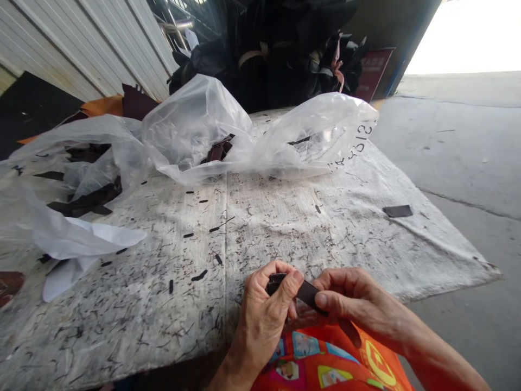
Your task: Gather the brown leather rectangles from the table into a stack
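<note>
Both my hands meet at the near edge of the cloth-covered table, above an orange apron. A dark brown strip, leather-like, runs between them. My left hand is closed round one end, thumb pressed on top. At the other end my right hand pinches the strip between thumb and fingers. Another dark end hangs below the right fingers; whether it belongs to the same strip I cannot tell.
Clear plastic bags with dark pieces stand along the back and left. Dark scraps and thread bits litter the white cloth. A small dark rectangle lies at the right. White paper rests at left; black bundles sit behind.
</note>
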The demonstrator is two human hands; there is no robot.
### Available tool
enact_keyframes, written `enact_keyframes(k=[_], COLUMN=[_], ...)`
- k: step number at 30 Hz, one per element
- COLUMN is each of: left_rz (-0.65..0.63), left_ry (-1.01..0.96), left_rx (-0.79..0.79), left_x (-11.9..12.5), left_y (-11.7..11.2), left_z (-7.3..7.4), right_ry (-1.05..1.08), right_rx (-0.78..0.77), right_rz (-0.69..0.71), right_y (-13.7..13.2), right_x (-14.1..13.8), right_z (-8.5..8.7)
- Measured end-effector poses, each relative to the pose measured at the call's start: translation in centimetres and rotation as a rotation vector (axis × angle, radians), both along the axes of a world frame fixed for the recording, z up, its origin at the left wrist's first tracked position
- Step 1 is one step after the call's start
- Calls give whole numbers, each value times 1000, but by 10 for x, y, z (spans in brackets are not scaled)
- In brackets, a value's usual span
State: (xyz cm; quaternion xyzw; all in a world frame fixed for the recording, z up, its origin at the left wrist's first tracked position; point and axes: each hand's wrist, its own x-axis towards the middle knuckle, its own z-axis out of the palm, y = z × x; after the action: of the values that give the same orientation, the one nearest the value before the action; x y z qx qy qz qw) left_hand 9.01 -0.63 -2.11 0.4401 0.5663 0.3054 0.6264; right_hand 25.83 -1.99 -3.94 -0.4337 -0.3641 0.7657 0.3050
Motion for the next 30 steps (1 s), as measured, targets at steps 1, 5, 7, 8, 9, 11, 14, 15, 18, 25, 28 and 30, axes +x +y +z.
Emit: enact_keyframes(k=[1, 5, 7, 8, 9, 11, 14, 15, 18, 25, 28, 30], left_rz=[29, 131, 171, 184, 201, 238, 355, 412, 587, 672, 659, 671], left_ry=[-17, -169, -248, -285, -325, -410, -544, -586, -697, -815, -862, -863], left_rx=[-16, -156, -197, -201, -205, -240, -369, -417, -496, -488, -468, -474], left_x=[1, 5, 5, 4, 3, 2, 2, 3, 6, 9, 11, 14], left_y=[-1, -2, -1, -1, -1, -1, 0, 0, 2, 5, 7, 9], left_z=[-1, 2, 4, 5, 5, 5, 4, 5, 9, 14, 14, 14], right_ry=[8, 54, 75, 84, 92, 108, 119, 122, 121, 95, 88, 56], right_rx=[-4, -16, -33, -40, -46, -52, -50, -43, -8, 86, 137, 177], right_rz=[4, -25, -51, -57, -58, -53, -84, -102, -154, -187, -215, -248], right_y=[0, 2, 2, 2, 2, 2, 3, 3, 4, 5, 7, 6], right_x=[0, -2, -3, -3, -3, -4, -4, -4, -5, -12, -17, -22], right_z=[-1, -5, -5, -5, -4, -2, 0, 1, 2, 5, 5, 3])
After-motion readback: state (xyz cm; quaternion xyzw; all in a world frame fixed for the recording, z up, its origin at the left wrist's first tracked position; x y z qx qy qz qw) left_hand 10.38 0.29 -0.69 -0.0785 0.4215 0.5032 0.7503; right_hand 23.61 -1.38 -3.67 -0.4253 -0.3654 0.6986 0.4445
